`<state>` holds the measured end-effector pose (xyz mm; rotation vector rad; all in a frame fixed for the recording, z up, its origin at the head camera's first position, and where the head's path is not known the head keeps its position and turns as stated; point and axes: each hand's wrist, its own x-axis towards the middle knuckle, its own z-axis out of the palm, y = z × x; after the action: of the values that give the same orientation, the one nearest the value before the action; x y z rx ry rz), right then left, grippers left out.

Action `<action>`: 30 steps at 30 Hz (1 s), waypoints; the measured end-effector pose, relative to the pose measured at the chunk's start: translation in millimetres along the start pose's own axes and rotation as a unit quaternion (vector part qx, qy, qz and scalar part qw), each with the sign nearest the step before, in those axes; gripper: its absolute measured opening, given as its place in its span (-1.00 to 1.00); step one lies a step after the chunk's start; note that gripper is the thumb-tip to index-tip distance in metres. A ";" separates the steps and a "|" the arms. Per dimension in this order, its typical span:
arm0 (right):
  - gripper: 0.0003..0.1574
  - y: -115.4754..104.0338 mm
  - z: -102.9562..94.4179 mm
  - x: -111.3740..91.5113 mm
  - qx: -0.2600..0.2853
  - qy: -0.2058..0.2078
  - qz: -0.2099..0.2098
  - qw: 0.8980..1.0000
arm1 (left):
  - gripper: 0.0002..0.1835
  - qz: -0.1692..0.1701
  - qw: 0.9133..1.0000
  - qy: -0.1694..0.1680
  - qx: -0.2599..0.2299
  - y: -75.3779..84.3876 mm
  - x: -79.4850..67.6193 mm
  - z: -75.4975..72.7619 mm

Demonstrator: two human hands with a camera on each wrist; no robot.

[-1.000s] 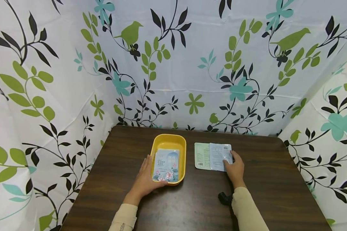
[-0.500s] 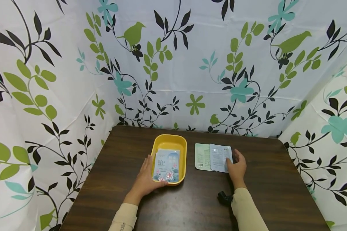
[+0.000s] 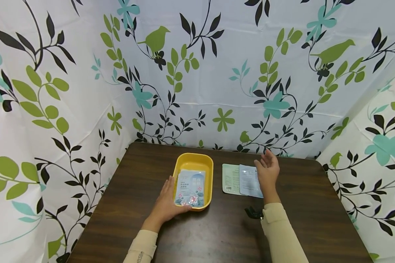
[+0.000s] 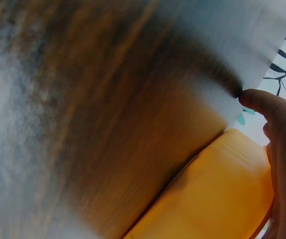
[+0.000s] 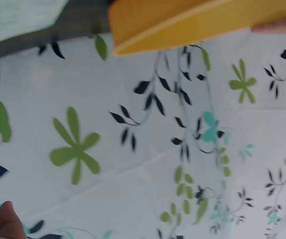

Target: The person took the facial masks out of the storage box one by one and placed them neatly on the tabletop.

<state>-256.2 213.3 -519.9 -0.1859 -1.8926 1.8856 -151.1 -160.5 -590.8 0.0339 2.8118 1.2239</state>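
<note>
A yellow plastic tray (image 3: 194, 157) stands on the table with a pale blue sachet (image 3: 190, 187) printed with pink flowers lying in it. My left hand (image 3: 166, 205) rests against the tray's near left corner, fingers along its left side and thumb at the front rim. Right of the tray lie a light green sachet (image 3: 230, 178) and a pale blue one (image 3: 249, 180) that partly overlaps it, printed backs up. Raised above the right edge of that pair, my right hand (image 3: 268, 173) holds nothing, its fingers loosely bent. Only fingertips (image 5: 9, 221) of it show in the right wrist view.
The dark wooden table (image 3: 217, 233) ends at a patterned curtain (image 3: 197, 84) behind, with more curtain at both sides. A black object (image 3: 253, 213) sits at my right wrist, by the sleeve.
My right hand has let go of the right-hand pale blue sachet and lifted up and away from it. That sachet shifted slightly. The left hand stays at the tray.
</note>
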 end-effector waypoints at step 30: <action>-0.11 -12.7 128.9 -84.2 0.036 -0.184 0.063 0.980 | 0.54 0.000 1.000 -0.003 -0.002 -1.4 0.9 0.5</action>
<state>-231.5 60.9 -520.6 0.0751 -2.0839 2.1918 -151.9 -161.0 -592.2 0.0358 2.8045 1.2266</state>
